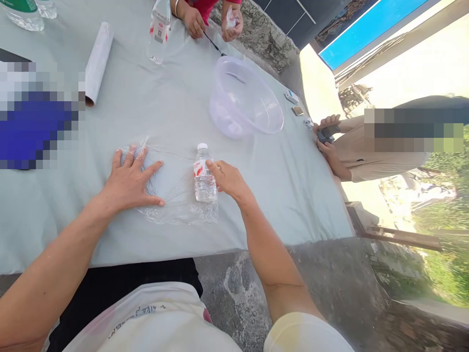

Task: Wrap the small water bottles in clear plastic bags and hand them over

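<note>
A sheet of clear plastic film (pixel 172 212) lies wrinkled on the pale table cover. My left hand (pixel 134 178) rests flat on the film's left part, fingers spread. On its right part is a small water bottle (pixel 205 188) with a white cap and a red-and-white label. My right hand (pixel 225 177) grips this bottle from the right side, thumb across the label. The bottle's base meets the film; whether it bears on the table through it I cannot tell.
A translucent purple basin (pixel 230 117) stands beyond the bottle. A roll of film (pixel 99 63) and another water bottle (pixel 159 36) lie farther back. A person's hands (pixel 194 22) hold a dark cord at the far edge; another person (pixel 388 142) stands right, holding a dark object.
</note>
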A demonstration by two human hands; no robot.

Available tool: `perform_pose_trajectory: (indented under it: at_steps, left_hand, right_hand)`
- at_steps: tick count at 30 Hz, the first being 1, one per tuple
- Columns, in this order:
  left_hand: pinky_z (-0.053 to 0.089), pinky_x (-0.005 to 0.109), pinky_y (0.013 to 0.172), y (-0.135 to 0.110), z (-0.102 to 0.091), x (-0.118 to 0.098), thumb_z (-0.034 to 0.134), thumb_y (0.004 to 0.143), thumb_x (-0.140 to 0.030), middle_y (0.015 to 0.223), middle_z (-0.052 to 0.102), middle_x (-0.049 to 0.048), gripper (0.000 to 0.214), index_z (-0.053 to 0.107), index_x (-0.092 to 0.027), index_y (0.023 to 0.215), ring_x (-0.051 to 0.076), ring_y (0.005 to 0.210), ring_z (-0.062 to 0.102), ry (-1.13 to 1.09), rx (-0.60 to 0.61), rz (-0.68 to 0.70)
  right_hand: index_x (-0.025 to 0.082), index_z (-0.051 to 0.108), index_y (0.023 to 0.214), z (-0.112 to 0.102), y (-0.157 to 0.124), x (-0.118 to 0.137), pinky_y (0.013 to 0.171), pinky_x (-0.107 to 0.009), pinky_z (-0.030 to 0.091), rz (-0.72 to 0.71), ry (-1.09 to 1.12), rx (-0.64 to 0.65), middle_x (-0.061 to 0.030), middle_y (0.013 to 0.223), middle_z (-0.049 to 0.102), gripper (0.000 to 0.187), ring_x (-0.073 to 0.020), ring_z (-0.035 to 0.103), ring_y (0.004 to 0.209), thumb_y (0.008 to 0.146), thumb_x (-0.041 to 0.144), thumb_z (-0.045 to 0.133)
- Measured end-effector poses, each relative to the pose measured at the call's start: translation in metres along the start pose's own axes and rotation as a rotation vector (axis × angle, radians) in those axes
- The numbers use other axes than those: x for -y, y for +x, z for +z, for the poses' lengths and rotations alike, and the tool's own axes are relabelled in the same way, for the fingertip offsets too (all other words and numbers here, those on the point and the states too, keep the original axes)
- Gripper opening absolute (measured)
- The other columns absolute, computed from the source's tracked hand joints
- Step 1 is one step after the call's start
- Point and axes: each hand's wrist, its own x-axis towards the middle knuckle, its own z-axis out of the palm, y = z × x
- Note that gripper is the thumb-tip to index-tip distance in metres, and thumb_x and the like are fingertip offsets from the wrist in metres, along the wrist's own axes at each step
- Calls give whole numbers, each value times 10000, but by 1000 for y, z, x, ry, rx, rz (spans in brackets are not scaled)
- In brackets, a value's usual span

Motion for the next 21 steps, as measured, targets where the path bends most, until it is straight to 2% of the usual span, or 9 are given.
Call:
perform_pose_trajectory:
  at_steps: [3,7,9,11,13,15,17,19,21]
  left_hand:
    - [5,651,1209,-1,-4,-1,627,706,-806,1701,140,165,1061,369,-251,1572,458,1554,42,3,44,-10]
    - [0,634,1215,-3,-8,0,542,764,-812,1707,137,135,1011,341,-252,1581,433,1559,32,-13,51,-11]
    - [1,636,1213,-3,-8,1,550,758,-806,1705,144,137,1014,343,-249,1580,435,1558,31,-8,39,-6]
    - [0,635,1213,-3,-7,1,557,763,-791,1704,158,132,999,348,-251,1577,438,1557,38,-4,23,1]
    - [3,631,1215,-3,-6,1,565,767,-782,1701,169,133,989,355,-253,1575,438,1556,50,5,12,0]
    - [17,631,1215,-3,-5,0,590,752,-784,1697,168,158,1004,363,-252,1573,440,1557,60,27,12,-9]
    - [33,632,1214,-3,-3,0,620,734,-785,1693,161,183,1022,369,-253,1571,440,1559,64,43,7,-14]
    - [39,625,1216,-3,-2,0,641,721,-783,1691,161,190,1030,374,-260,1569,433,1561,67,49,-4,-10]
    - [39,619,1218,-2,-1,1,652,710,-783,1691,167,187,1035,382,-265,1565,430,1562,72,46,-12,-7]
  right_hand:
    - [214,586,926,0,1,-18,702,-319,469,76,-15,-129,-88,1010,720,467,-205,690,799,974,613,349]
    - [218,637,963,8,10,-38,777,-334,468,126,-40,-177,-69,1052,721,242,-223,669,939,916,419,512]
    - [218,640,1105,9,21,-40,831,-348,480,82,57,-234,-73,1133,701,294,-213,663,962,899,396,532]
    - [222,585,1278,7,38,-34,889,-365,484,11,131,-323,-87,1252,656,445,-197,655,952,864,385,583]
    - [236,541,1365,1,58,-23,930,-381,477,-80,164,-379,-97,1331,611,584,-188,637,939,811,382,656]
    - [222,622,1264,-4,79,-11,918,-380,479,-166,195,-351,-84,1267,640,498,-175,619,883,791,370,672]
    - [190,699,1004,-7,99,0,848,-348,488,-207,258,-300,-48,1055,689,259,-149,594,773,800,339,641]
    - [177,669,804,-7,116,6,765,-311,486,-193,329,-289,-14,873,669,142,-122,560,670,805,304,605]
    - [175,656,798,-5,126,8,716,-293,482,-159,374,-306,-7,846,659,125,-113,565,637,800,282,592]
